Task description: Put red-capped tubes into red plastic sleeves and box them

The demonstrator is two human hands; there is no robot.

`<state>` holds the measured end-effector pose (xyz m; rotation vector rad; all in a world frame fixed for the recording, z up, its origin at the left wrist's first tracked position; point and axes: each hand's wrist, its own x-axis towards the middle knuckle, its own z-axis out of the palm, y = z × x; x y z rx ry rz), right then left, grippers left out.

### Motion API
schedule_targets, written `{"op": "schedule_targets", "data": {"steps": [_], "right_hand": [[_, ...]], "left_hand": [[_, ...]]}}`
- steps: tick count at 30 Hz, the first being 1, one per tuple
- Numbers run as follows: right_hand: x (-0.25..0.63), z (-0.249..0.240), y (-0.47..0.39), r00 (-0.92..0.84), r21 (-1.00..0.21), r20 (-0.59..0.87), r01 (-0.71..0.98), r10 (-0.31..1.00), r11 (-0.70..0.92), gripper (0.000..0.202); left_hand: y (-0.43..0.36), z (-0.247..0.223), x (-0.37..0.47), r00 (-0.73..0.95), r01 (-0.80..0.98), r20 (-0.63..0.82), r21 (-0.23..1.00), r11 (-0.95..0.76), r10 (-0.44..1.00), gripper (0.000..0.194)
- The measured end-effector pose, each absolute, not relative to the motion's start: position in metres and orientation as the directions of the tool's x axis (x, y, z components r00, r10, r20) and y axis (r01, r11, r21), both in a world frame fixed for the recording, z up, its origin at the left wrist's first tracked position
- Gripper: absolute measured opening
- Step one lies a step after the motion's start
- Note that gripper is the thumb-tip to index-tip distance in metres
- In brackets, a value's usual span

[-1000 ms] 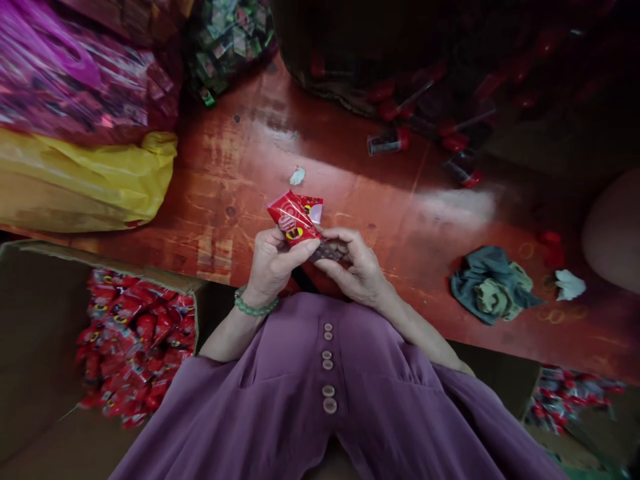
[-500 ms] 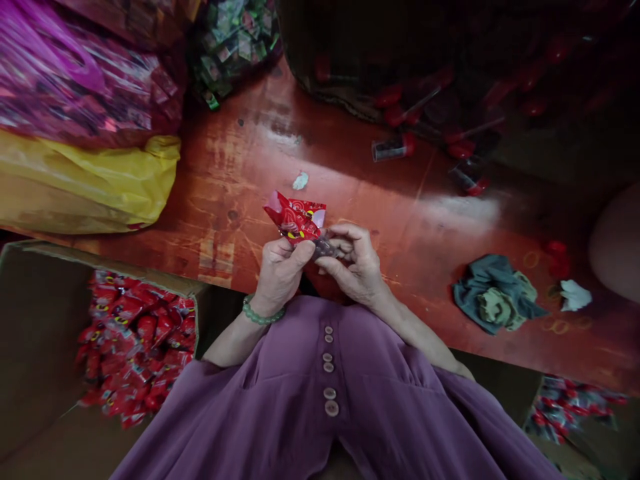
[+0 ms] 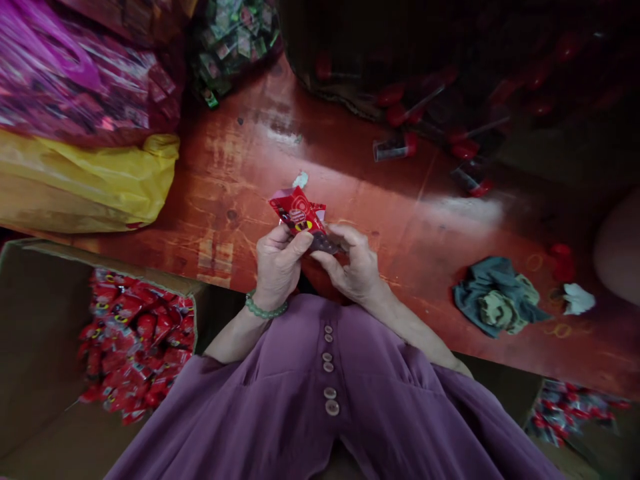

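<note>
Over the near side of a scuffed, glossy red table [image 3: 240, 167], with plastic bags [image 3: 115, 100] far left and an open carton [image 3: 45, 320] near left, the left hand [image 3: 280, 260] and right hand [image 3: 354, 263] grasp a red packet [image 3: 301, 212].

wide open lane on the worktop [image 3: 415, 237] between the right hand [image 3: 356, 263] and the grey-green cloth [image 3: 483, 287], nice | decent gap left too, til the yellow bag [image 3: 100, 177] walls it off | straight ahead: tiny white scrap [image 3: 301, 179] just past the red packet [image 3: 299, 212] | far side, right: red-capped tubes [image 3: 394, 147] kinda clutter the way
</note>
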<state>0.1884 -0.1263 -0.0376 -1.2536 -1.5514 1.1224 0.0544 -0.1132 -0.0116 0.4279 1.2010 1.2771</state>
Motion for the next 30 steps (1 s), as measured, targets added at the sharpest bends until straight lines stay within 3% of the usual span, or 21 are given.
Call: {"op": "schedule_targets", "data": {"steps": [6,12,16,22,27,30], "right_hand": [[0.195,-0.027,-0.116,-0.226,-0.991,-0.131,0.032,0.965,-0.127,0.048],[0.200,-0.031,-0.111,-0.282,-0.996,-0.093,0.032,0.955,-0.088,0.040],[0.192,-0.029,-0.113,-0.265,-0.994,-0.005,0.103,0.964,0.023,0.041],[0.171,-0.020,-0.118,-0.456,-0.951,0.192,0.133,0.869,0.280,0.050],[0.141,-0.016,-0.118,-0.601,-0.779,0.435,0.122,0.670,0.615,0.052],[0.135,-0.010,-0.116,-0.636,-0.665,0.547,0.067,0.545,0.744,0.046]], "left_hand": [[-0.116,-0.015,0.055,0.012,-0.463,-0.495,0.767,0.444,0.869,0.035],[-0.124,-0.014,0.052,0.022,-0.408,-0.452,0.810,0.421,0.892,0.026],[-0.136,-0.008,0.045,-0.028,-0.373,-0.432,0.841,0.392,0.901,0.025],[-0.169,0.010,0.017,-0.148,-0.287,-0.401,0.892,0.348,0.904,0.021],[-0.191,0.031,0.007,-0.306,-0.303,-0.423,0.893,0.334,0.853,0.023],[-0.206,0.037,-0.011,-0.385,-0.227,-0.357,0.931,0.287,0.851,0.020]]}}
